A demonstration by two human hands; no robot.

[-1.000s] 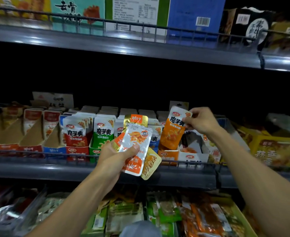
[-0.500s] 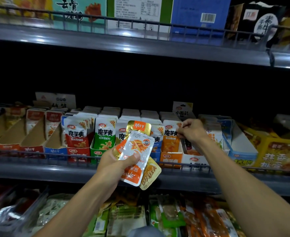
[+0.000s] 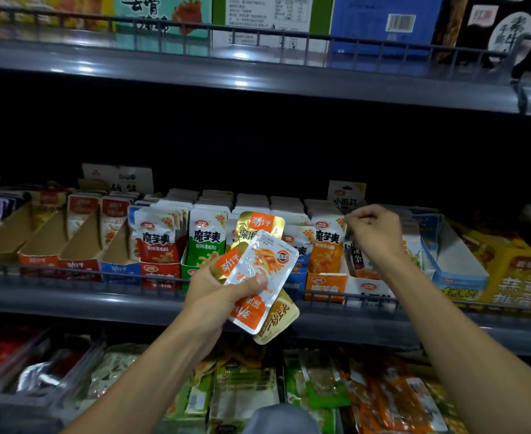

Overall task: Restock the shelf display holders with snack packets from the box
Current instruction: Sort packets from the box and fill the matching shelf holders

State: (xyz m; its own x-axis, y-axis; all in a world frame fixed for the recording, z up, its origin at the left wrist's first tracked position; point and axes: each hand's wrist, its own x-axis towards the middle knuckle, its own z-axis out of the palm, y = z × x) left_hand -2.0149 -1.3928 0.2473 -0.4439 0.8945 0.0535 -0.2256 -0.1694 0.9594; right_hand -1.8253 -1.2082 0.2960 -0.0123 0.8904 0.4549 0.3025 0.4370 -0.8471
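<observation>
Shelf rail (image 3: 101,275) ahead: our left hand (image 3: 214,292) grips fanned orange-and-gold packets (image 3: 262,277), sticking out toward 1 o'clock; our right hand (image 3: 373,233) hovers clenched, holding nothing, above the orange holder (image 3: 325,285).

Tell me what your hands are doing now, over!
Left hand grips a fan of snack packets. Right hand curled, holding nothing, beside the orange packet standing in its holder. Nothing blocking the shelf rail.

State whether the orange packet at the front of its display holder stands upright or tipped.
Upright: the orange packet stands in the orange holder, label facing out.
</observation>
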